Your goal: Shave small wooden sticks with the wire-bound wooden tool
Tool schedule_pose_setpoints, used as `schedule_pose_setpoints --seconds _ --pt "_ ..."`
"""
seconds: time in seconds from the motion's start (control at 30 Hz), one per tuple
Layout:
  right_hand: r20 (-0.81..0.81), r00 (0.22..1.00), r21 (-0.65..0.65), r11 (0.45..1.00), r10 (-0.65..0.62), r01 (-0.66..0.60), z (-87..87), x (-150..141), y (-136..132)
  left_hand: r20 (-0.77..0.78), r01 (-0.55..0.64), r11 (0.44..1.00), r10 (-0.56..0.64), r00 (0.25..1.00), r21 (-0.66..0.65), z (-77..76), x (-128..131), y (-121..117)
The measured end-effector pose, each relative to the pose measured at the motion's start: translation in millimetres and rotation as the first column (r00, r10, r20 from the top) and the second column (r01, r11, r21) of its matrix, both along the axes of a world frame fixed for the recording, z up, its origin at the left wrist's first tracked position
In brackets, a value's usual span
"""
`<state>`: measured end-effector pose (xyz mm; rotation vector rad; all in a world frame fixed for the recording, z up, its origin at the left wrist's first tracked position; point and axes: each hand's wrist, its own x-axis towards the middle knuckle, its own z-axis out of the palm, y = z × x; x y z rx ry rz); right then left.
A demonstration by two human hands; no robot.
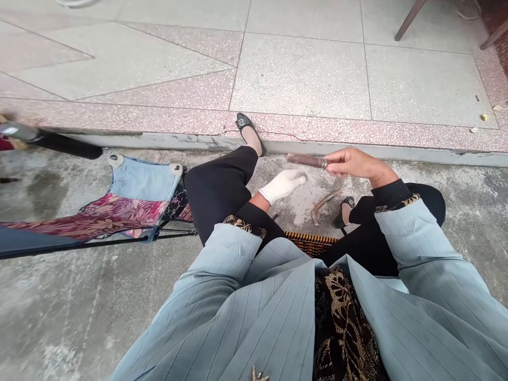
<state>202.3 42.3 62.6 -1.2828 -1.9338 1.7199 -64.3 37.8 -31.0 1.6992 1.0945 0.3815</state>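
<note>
I sit low over a concrete floor with my knees apart. My right hand (353,163) is bare and pinches one end of a short brown stick (306,160), held level and pointing left. My left hand (282,184) wears a white glove; its fingers are stretched out flat and hold nothing, just below the stick's free end. On the concrete between my feet lies a brown curved strip of bark or wood (323,203).
A folding stool with denim and floral cloth (130,203) stands at my left. A raised step of pink and grey tiles (278,79) runs across ahead. Chair legs (408,20) show at top right. A woven seat edge (311,242) peeks out under me.
</note>
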Motion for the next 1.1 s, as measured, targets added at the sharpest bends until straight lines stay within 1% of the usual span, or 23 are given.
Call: schedule_pose_setpoints --seconds 0.07,0.13,0.17,0.23,0.3,0.33,0.4,0.47,0.5,0.57,0.6,0.63,0.67,0.7,0.77,0.8,0.83,0.87,0.93,0.97,1.0,1.07,1.1 --pt "0.046 0.99 0.042 0.991 -0.131 0.129 -2.5 3 4 0.022 0.124 0.992 -0.123 0.992 -0.028 -1.0 4 -5" --pt "0.169 0.972 0.118 0.982 -0.163 0.144 -7.0 1 6 0.049 0.201 0.979 -0.199 0.979 -0.039 -0.9 5 -8" --pt "0.266 0.95 0.184 0.976 -0.165 0.118 -9.4 -2 7 0.052 0.218 0.975 -0.216 0.975 -0.039 -0.3 5 -9" --pt "0.497 0.853 0.302 0.953 -0.162 0.005 -14.1 -10 7 0.035 0.235 0.971 -0.234 0.972 -0.031 1.8 3 -10" --pt "0.656 0.742 0.322 0.94 -0.139 -0.109 -19.0 -19 6 -0.001 0.234 0.972 -0.234 0.972 -0.008 4.5 1 -8" --pt "0.694 0.711 0.302 0.943 -0.116 -0.141 -21.7 -23 6 -0.019 0.233 0.972 -0.233 0.972 0.005 5.7 0 -7" --pt "0.724 0.689 0.212 0.959 -0.026 -0.188 -27.1 -31 4 -0.044 0.257 0.966 -0.255 0.966 0.032 7.4 -1 -5" --pt "0.728 0.669 0.043 0.964 0.15 -0.262 -31.3 -36 2 -0.053 0.297 0.953 -0.294 0.954 0.065 7.4 -1 -5" --pt "0.701 0.657 -0.078 0.947 0.275 -0.313 -32.1 -37 1 -0.055 0.317 0.945 -0.314 0.948 0.077 6.6 -1 -4" --pt "0.545 0.665 -0.307 0.859 0.511 -0.41 -30.0 -35 0 -0.047 0.319 0.943 -0.316 0.948 0.093 3.8 -1 -4" --pt "0.426 0.698 -0.373 0.815 0.576 -0.444 -26.9 -31 0 -0.032 0.299 0.949 -0.297 0.954 0.096 2.0 0 -4" --pt "0.303 0.747 -0.396 0.791 0.592 -0.466 -22.6 -27 1 -0.006 0.274 0.957 -0.275 0.961 0.093 0.0 0 -3" --pt "0.193 0.807 -0.381 0.801 0.557 -0.462 -17.5 -21 2 0.035 0.242 0.967 -0.245 0.969 0.08 -1.8 0 -2" --pt "0.097 0.873 -0.339 0.84 0.478 -0.423 -12.2 -15 2 0.09 0.204 0.977 -0.209 0.974 0.055 -3.4 1 -2" --pt "-0.047 0.976 -0.214 0.952 0.212 -0.217 -3.6 -4 4 0.213 0.148 0.989 -0.138 0.967 -0.031 -5.3 2 0" --pt "-0.114 0.992 -0.166 0.983 0.053 -0.071 -1.2 -1 4 0.27 0.135 0.988 -0.109 0.957 -0.08 -5.3 3 0" --pt "-0.169 0.98 -0.141 0.987 -0.101 0.078 -0.5 1 5 0.32 0.133 0.984 -0.088 0.943 -0.122 -4.7 4 -1" --pt "-0.195 0.953 -0.132 0.969 -0.23 0.207 -1.3 1 5 0.354 0.137 0.98 -0.078 0.932 -0.146 -3.6 4 -1" --pt "-0.112 0.917 -0.088 0.923 -0.383 0.375 -6.5 -5 7 0.37 0.171 0.974 -0.106 0.923 -0.148 -0.4 6 -3" --pt "0.004 0.916 -0.015 0.916 -0.401 0.401 -10.2 -10 8 0.358 0.19 0.972 -0.13 0.925 -0.138 1.2 6 -4" --pt "0.168 0.911 0.095 0.926 -0.378 0.367 -14.1 -15 10 0.33 0.212 0.969 -0.161 0.93 -0.123 2.6 6 -5" --pt "0.505 0.816 0.279 0.948 -0.281 0.154 -21.4 -26 11 0.234 0.244 0.966 -0.219 0.947 -0.083 3.9 6 -6" --pt "0.633 0.742 0.302 0.953 -0.22 0.025 -24.3 -30 10 0.18 0.255 0.965 -0.242 0.954 -0.057 3.8 6 -7"
